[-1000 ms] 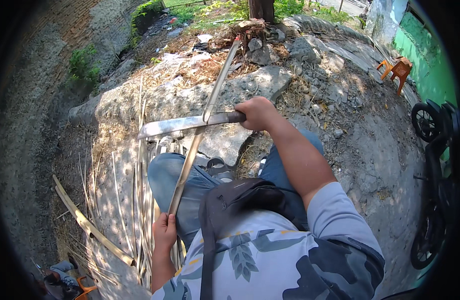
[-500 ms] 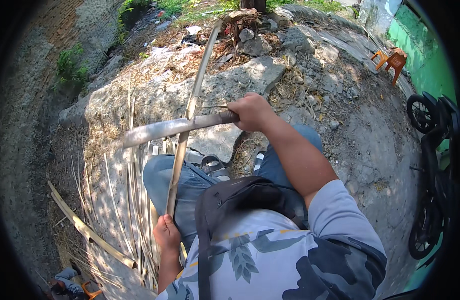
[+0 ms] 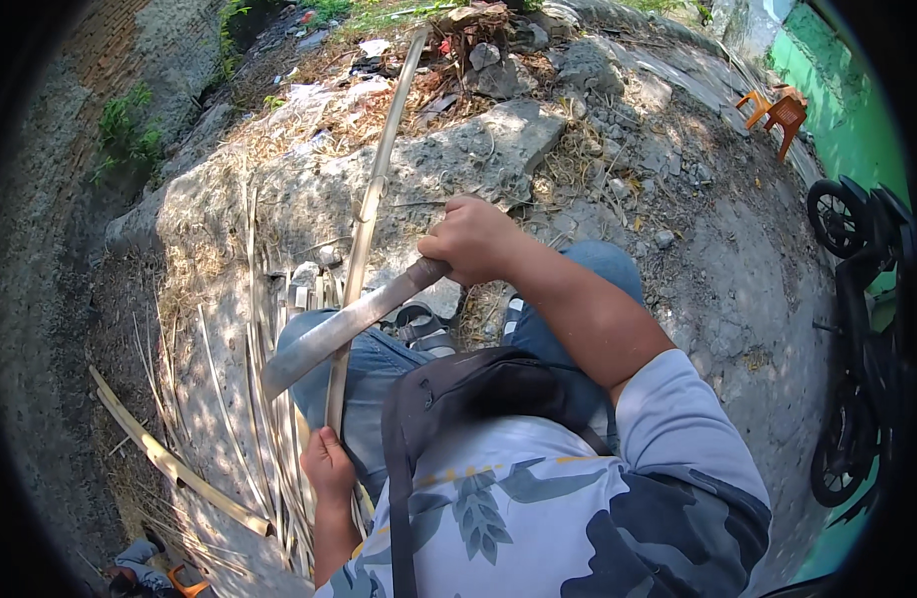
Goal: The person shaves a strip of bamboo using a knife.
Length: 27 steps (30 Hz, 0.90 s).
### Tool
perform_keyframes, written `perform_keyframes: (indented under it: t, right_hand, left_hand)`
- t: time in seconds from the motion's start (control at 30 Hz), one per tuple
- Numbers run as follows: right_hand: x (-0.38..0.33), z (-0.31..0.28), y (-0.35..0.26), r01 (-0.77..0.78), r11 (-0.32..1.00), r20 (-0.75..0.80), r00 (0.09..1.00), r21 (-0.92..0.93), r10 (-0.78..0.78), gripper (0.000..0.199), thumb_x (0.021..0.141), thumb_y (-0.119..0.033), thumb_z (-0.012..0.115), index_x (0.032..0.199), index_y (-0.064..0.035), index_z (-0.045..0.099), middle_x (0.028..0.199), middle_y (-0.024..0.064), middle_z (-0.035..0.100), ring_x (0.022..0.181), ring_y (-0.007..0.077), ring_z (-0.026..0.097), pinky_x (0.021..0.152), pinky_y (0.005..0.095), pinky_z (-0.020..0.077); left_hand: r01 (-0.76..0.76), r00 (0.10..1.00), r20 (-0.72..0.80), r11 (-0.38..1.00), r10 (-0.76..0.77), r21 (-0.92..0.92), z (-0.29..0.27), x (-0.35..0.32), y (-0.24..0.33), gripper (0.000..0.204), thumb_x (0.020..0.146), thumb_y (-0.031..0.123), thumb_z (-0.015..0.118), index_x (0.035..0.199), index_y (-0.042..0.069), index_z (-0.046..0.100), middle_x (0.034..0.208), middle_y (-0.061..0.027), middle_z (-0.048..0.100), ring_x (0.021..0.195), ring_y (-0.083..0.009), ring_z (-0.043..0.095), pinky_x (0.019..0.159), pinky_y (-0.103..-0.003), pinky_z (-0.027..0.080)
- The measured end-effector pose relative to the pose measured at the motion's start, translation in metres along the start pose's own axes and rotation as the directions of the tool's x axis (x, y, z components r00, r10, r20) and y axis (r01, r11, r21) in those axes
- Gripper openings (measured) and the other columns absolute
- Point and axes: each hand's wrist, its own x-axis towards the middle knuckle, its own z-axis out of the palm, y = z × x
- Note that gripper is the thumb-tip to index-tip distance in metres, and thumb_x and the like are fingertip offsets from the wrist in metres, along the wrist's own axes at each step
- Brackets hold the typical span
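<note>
My right hand is closed round the dark handle of a machete. Its blade slants down to the left and crosses over a long split bamboo strip. The lower end of that strip is in my left hand, fingers wrapped round it beside my left thigh. From there the strip runs away from me over my left knee, its far end near a heap of dry litter. Whether the blade touches the strip or passes just above it, I cannot tell.
Several thin bamboo strips lie on the ground at my left, with a thicker bamboo piece beyond them. A concrete slab lies ahead. Orange plastic chairs and a black motorbike stand at right. Part of a person shows at lower left.
My right hand has moved left and a little toward me. The machete blade has swung lower along the bamboo strip, nearer my left hand, which keeps its hold.
</note>
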Motion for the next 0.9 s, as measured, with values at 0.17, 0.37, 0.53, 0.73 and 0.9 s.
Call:
perform_keyframes:
  t: [0.17,0.37,0.53,0.73,0.9]
  right_hand:
    - [-0.011,-0.004,0.022,-0.675,0.712,0.031,0.729,0.193,0.684,0.020,0.077,-0.025,0.073,0.094,-0.0147,0.071,0.087,0.0100,0.073,0.088,0.0318,0.073,0.082,0.0474,0.0567]
    - [-0.030,-0.020,0.023,-0.596,0.782,-0.013,0.794,0.182,0.608,0.021,0.076,-0.025,0.072,0.094,-0.0149,0.070,0.083,0.0125,0.071,0.085,0.0369,0.071,0.074,0.0513,0.0553]
    - [-0.026,-0.022,0.026,-0.611,0.749,0.127,0.790,0.257,0.600,0.021,0.076,-0.025,0.070,0.093,-0.0128,0.070,0.090,0.0124,0.073,0.092,0.0351,0.071,0.080,0.0497,0.0564]
    - [-0.030,-0.011,0.039,-0.664,0.608,0.357,0.747,0.435,0.560,0.027,0.076,-0.024,0.069,0.099,-0.0106,0.073,0.093,0.0145,0.074,0.093,0.0357,0.071,0.081,0.0476,0.0567]
    - [-0.026,-0.013,0.026,-0.632,0.715,0.220,0.775,0.299,0.593,0.026,0.075,-0.022,0.069,0.099,-0.0119,0.073,0.092,0.0135,0.074,0.092,0.0344,0.072,0.080,0.0468,0.0570]
  left_hand:
    - [-0.044,0.999,0.025,0.999,0.045,-0.030,-0.001,0.006,-0.002,0.043,0.109,0.028,0.050,0.077,0.000,0.055,0.057,-0.0172,0.051,0.050,-0.0293,0.052,0.051,-0.042,0.038]
    - [-0.053,0.995,0.087,0.998,0.057,-0.044,-0.008,0.009,-0.004,0.044,0.109,0.029,0.051,0.077,0.000,0.058,0.060,-0.0188,0.056,0.053,-0.0341,0.058,0.053,-0.042,0.042]
    - [-0.054,0.996,0.075,0.998,0.055,-0.008,-0.008,0.010,-0.001,0.044,0.109,0.030,0.051,0.078,0.000,0.060,0.061,-0.0182,0.057,0.053,-0.0308,0.057,0.054,-0.041,0.042]
    - [0.008,0.995,0.102,1.000,-0.008,-0.003,-0.009,0.014,0.002,0.042,0.108,0.027,0.051,0.077,0.000,0.059,0.060,-0.0165,0.056,0.053,-0.0280,0.054,0.054,-0.041,0.042]
    - [-0.006,0.996,0.086,0.999,0.009,-0.039,-0.007,0.013,0.001,0.041,0.108,0.025,0.051,0.076,-0.001,0.058,0.060,-0.0152,0.055,0.052,-0.0269,0.052,0.054,-0.041,0.041]
